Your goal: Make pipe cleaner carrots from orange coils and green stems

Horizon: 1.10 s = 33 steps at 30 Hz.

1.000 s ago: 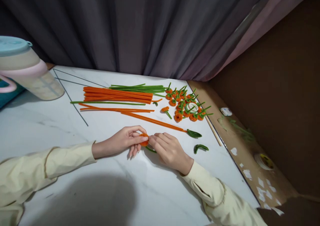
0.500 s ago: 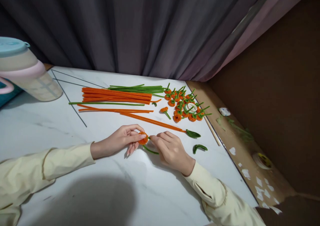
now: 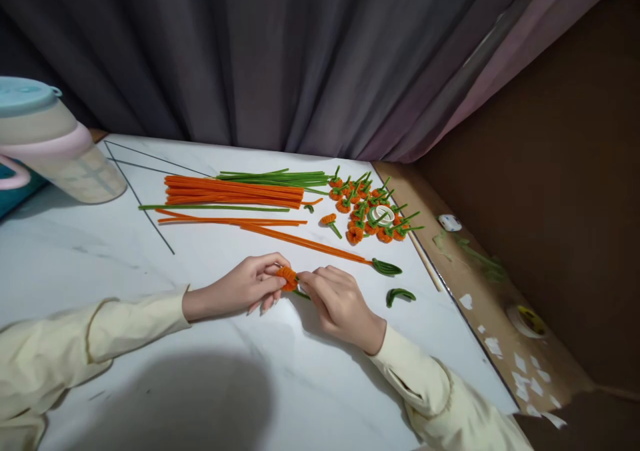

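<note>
Both hands' grips, left hand (image 3: 245,284) and right hand (image 3: 340,301), pinch orange flower (image 3: 287,277); jug (image 3: 55,151) seemingly holds milky liquid.

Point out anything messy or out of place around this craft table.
White paper scraps and green bits litter the brown ledge right of the table. A stray green piece lies beside the right hand. The orange stems and flowers look orderly.

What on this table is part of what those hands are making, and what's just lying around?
In use:
left hand and right hand, both pinching the orange coil with its green stem
orange pipe cleaners
green pipe cleaners
finished orange flowers

Lying about:
jug
paper scraps
small white object
</note>
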### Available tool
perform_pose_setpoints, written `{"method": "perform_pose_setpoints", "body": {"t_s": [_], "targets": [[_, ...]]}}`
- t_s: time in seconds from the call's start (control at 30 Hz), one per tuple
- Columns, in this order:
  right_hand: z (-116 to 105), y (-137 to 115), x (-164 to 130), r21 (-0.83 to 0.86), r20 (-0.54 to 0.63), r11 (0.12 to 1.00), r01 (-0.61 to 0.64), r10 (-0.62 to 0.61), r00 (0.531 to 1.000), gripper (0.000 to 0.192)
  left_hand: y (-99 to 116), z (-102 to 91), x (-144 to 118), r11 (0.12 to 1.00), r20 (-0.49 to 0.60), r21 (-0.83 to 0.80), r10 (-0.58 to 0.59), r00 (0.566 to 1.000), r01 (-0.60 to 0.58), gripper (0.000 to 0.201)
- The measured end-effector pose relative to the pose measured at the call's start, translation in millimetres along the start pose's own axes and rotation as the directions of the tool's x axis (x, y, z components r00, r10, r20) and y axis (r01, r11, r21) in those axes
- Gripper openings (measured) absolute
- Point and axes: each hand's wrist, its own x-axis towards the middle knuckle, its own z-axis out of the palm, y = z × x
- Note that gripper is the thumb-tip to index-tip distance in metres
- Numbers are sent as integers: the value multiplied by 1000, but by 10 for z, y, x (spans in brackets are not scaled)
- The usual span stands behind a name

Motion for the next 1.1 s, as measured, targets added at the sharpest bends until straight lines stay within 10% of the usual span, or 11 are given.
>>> {"method": "perform_pose_setpoints", "body": {"t_s": [0.3, 1.1], "targets": [[42, -36, 10, 52, 53, 998, -32, 29, 998, 22, -25, 50, -8, 880, -195, 457, 240, 951, -128, 14], [32, -31, 57, -213, 52, 974, 70, -60, 997, 18, 20, 49, 5, 993, -156, 120, -2, 988, 21, 4]]}}
